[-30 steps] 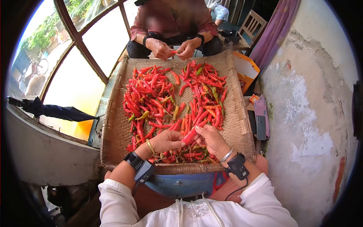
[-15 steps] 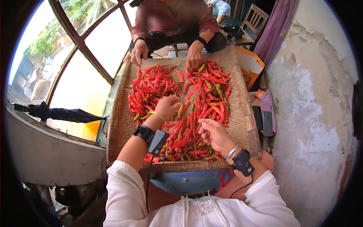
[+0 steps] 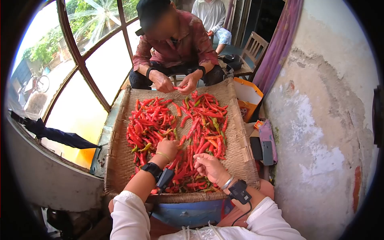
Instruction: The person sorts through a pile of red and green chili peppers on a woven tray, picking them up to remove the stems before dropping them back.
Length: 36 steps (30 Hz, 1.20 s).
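Note:
Many red chili peppers (image 3: pixel 150 120), with a few green and orange ones among them, lie in heaps on a woven tray (image 3: pixel 236 148). Over the left heap is my left hand (image 3: pixel 167 148), its fingers bent down at the peppers; the fingertips are hard to make out. My right hand (image 3: pixel 210 167) is held above the near right part of the heap, thumb and forefinger pinched together, and anything between them is too small to name. Across the tray, a co-worker's two hands (image 3: pixel 176 83) hold a red pepper.
A co-worker in a dark red shirt (image 3: pixel 180 40) sits at the tray's far side. Another person (image 3: pixel 210 16) sits behind. Windows and a folded umbrella (image 3: pixel 66 137) are at left; an orange-edged bag (image 3: pixel 246 98), a phone (image 3: pixel 267 153) and a wall (image 3: pixel 308 132) at right.
The view has tilted up. The co-worker's hands, apart before, have come together around a pepper. My left hand has lowered towards the left heap; my right hand remains pinched over the peppers.

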Available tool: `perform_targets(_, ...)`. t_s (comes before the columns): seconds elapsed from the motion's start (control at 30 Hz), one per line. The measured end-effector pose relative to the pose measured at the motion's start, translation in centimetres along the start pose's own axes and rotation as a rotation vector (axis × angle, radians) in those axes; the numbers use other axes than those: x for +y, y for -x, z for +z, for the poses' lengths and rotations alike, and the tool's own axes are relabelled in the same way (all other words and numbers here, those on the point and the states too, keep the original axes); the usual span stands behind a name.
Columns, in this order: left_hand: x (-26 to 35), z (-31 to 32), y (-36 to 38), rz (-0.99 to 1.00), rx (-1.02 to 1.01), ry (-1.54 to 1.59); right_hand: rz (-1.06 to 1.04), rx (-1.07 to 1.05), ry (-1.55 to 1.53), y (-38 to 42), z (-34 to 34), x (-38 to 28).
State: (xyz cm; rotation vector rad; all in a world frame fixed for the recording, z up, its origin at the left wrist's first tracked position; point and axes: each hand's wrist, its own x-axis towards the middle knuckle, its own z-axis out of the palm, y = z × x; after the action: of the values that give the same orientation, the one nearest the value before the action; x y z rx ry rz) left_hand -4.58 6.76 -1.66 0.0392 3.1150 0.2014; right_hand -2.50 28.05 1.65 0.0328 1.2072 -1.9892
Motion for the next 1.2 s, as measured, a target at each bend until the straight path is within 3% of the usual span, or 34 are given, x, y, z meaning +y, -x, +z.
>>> perform_targets(0.2,0.2,-3.0,3.7,-0.033,-0.001,0.665,0.138,-0.021,0.066,0.1,0.1,-0.2)
perform_targets(0.27,1.2,-4.0,5.1,0.001,0.02,0.686,0.135,-0.016,0.084,0.2,0.3,-0.2)
perform_targets(0.33,2.0,-4.1,6.4,0.215,0.05,0.787,0.138,-0.014,0.104,0.3,0.4,0.0)
perform_targets(0.43,2.7,-3.7,7.6,0.273,-0.05,0.828,0.091,-0.084,0.162,0.1,0.3,0.0)
perform_targets(0.6,2.2,-4.3,7.6,0.184,-0.121,0.896,0.061,0.016,0.133,-0.1,-0.2,-0.6)
perform_targets(0.67,1.1,-3.5,7.1,0.138,0.123,0.827,-0.105,0.08,-0.057,-0.3,-0.6,-1.1)
perform_targets(0.73,0.0,-3.8,6.6,-0.005,0.133,0.845,-0.177,0.01,-0.2,-0.4,-0.4,-1.6)
perform_targets(0.8,-1.6,-2.9,6.0,-0.069,0.259,0.739,-0.292,0.133,-0.306,-0.3,0.7,-1.9)
perform_targets(0.83,-2.4,-2.7,5.8,-0.091,0.295,0.637,-0.243,0.057,-0.292,-0.8,-0.5,-1.4)
perform_targets(0.97,-4.3,-2.6,5.6,-0.179,0.403,0.431,-0.113,0.111,-0.196,-0.6,-0.3,-0.6)
perform_targets(1.03,-4.8,-1.9,5.5,-0.3,0.385,0.242,0.031,-0.036,-0.129,-0.3,-0.4,-0.4)
perform_targets(1.17,-5.5,-1.4,5.6,-0.339,0.352,0.132,0.064,-0.08,-0.11,-0.3,-0.3,-0.3)
perform_targets(1.2,-5.2,-1.5,6.1,-0.361,0.256,0.075,0.052,-0.062,-0.126,0.1,-0.1,0.4)
